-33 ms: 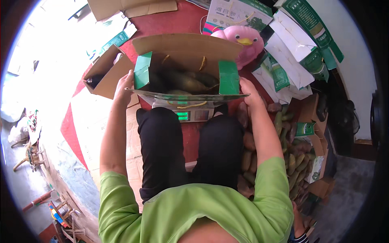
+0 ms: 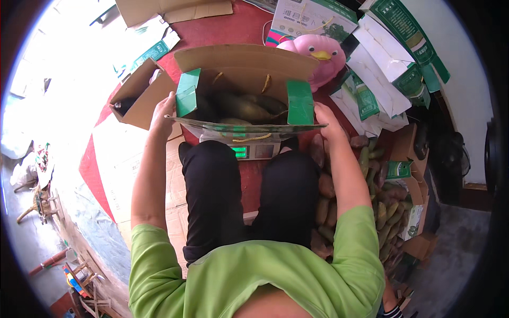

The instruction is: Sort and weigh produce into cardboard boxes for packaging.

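An open cardboard carton (image 2: 246, 57) with green end flaps and yellow rope handles stands in front of my knees. Several long dark-green radishes (image 2: 241, 107) lie inside it, partly in shadow. My left hand (image 2: 161, 115) grips the carton's left end near the front flap. At the opposite end, my right hand (image 2: 327, 121) holds the same flap's corner. Both thumbs are up and the other fingers are mostly hidden. Beneath the carton sits a digital scale (image 2: 257, 152) with a lit green display, its top covered by the carton.
Loose radishes (image 2: 392, 212) are heaped at my right, beside another open carton (image 2: 416, 183). A pink duck-shaped thing (image 2: 326, 66) stands behind the carton, near folded white-and-green boxes (image 2: 379, 79). Left is a small brown box (image 2: 143, 95). Another person's arm (image 2: 391, 297) shows at lower right.
My hands and the carton are practically where they were. The other person's hand at lower right has drawn partly out of sight behind my sleeve.
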`<state>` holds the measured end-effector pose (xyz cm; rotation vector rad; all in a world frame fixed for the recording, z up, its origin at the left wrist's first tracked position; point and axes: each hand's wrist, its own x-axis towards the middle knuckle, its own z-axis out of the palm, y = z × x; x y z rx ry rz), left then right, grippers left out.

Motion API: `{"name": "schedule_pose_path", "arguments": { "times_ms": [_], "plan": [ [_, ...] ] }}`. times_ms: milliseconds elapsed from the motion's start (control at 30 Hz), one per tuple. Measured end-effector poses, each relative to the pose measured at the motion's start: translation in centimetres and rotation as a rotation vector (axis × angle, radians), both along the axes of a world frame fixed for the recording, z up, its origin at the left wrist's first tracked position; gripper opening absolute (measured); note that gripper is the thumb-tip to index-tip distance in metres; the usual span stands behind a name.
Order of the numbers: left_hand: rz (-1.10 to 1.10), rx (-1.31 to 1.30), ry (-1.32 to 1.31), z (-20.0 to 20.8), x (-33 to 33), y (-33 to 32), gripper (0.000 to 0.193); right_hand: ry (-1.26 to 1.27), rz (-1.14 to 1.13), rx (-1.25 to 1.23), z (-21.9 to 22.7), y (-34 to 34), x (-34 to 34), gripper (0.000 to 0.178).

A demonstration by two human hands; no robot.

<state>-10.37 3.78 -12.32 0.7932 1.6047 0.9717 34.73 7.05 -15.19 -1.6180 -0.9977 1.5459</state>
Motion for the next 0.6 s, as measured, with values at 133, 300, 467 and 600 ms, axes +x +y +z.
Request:
{"name": "schedule_pose_path", "arguments": {
  "times_ms": [133,300,467,600],
  "plan": [
    [0.050,0.044,-0.126,-1.9,-1.3,0.4,0.039,-0.096,0.063,-0.003,0.9,0.7,-0.8,0.032],
    [0.024,0.069,-0.212,-2.4,-1.8,0.4,0.036,-0.064,-0.093,0.061,0.0,0.7,0.2,0.039],
    [0.114,0.023,-0.179,-0.9,-0.3,0.1,0.035,0.010,-0.038,0.002,3.1,0.1,-1.3,0.046],
    [0.099,0.023,-0.169,-3.8,-3.6,0.5,0.036,-0.076,-0.055,-0.064,5.0,0.8,-3.6,0.047]
  ]
}}
